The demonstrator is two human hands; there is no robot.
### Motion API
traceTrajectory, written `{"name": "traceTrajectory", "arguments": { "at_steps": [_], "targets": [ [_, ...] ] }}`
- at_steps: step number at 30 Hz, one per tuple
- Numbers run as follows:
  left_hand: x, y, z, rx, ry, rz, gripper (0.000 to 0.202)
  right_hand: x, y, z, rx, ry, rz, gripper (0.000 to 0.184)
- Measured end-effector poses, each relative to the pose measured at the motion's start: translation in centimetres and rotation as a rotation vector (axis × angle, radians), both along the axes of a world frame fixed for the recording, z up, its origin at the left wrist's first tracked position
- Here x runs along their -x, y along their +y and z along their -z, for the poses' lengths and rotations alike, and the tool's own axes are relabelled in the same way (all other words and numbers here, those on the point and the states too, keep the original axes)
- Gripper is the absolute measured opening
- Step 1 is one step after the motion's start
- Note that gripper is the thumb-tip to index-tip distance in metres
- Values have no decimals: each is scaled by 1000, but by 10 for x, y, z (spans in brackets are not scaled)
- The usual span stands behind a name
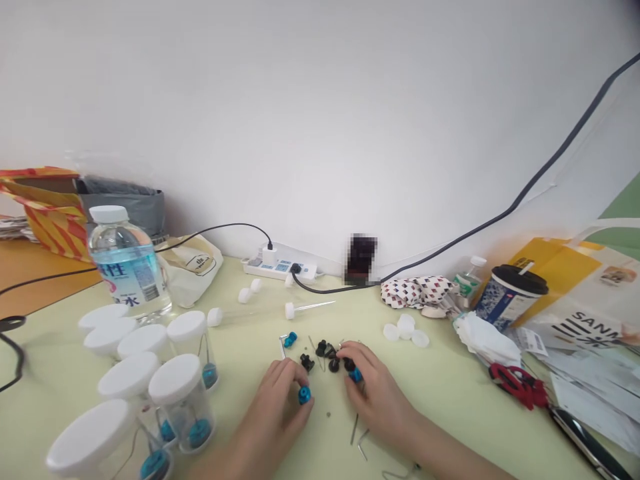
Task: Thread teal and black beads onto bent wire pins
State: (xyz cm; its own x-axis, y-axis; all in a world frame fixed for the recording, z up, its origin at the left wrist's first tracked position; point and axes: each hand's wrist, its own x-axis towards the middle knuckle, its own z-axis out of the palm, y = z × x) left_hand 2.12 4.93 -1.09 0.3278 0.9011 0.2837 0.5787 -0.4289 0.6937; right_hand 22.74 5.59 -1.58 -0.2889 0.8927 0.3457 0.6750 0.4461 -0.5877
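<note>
My left hand is closed, pinching a small round blue metal part with a hole in its face between thumb and forefinger. To its right, my right hand grips a second blue metal part, partly hidden by the fingers. Between and behind the hands lie several black knob-like parts, with another black part near my left fingers. A loose blue part rests beside a hex key farther back. Below my right hand is another bent hex key.
Several white-lidded clear cups with blue parts inside crowd the left, before a water bottle. A power strip sits by the wall. On the right are white caps, red-handled scissors, a drink cup and papers.
</note>
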Motion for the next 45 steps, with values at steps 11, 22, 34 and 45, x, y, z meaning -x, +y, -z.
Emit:
{"name": "traceTrajectory", "arguments": {
  "at_steps": [11,22,34,45],
  "targets": [
    [-3,-14,-15,254,-77,57,5,3,-8,-10,-65,-125,12,17],
    [0,-16,-20,234,-62,68,3,-7,-14,-32,-59,99,146,23],
    [-3,-12,-21,118,-93,100,9,-45,-14,-91,381,-344,-208,13],
    [2,-8,-15,96,-56,149,14,-45,-11,-81,519,-424,-189,12]
  ]
}}
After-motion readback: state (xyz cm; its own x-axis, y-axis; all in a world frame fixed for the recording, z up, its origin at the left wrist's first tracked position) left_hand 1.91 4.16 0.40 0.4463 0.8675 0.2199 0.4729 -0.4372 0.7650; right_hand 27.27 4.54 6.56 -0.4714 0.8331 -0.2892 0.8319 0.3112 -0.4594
